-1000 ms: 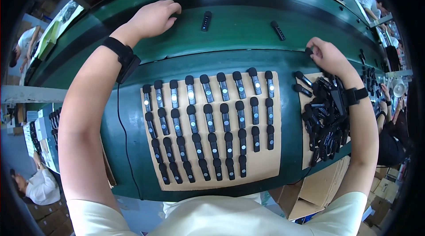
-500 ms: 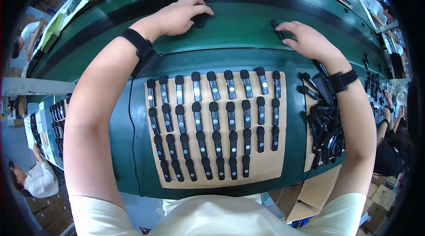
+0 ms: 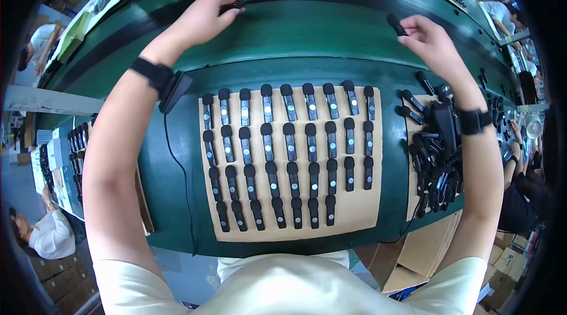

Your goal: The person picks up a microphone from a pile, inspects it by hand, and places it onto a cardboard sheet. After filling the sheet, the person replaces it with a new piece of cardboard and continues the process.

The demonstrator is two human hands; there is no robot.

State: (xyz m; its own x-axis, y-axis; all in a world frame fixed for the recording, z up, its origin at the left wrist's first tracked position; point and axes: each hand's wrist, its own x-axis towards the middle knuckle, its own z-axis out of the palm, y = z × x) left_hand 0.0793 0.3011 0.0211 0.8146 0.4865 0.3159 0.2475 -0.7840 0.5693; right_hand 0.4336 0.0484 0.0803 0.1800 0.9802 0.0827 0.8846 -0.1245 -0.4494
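Beneath the left hand and right hand, the green belt looked smooth and glossy. Nearer the body than both hands, the cardboard sheet looked matt and papery, and its microphones had faintly shiny black plastic bodies and dull, foam-like heads. Behind the left hand, the wrist strap resembled matt black cloth.

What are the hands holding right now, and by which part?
Right hand: a small black device, by its lower end. Left hand: another black device, gripped part unclear.
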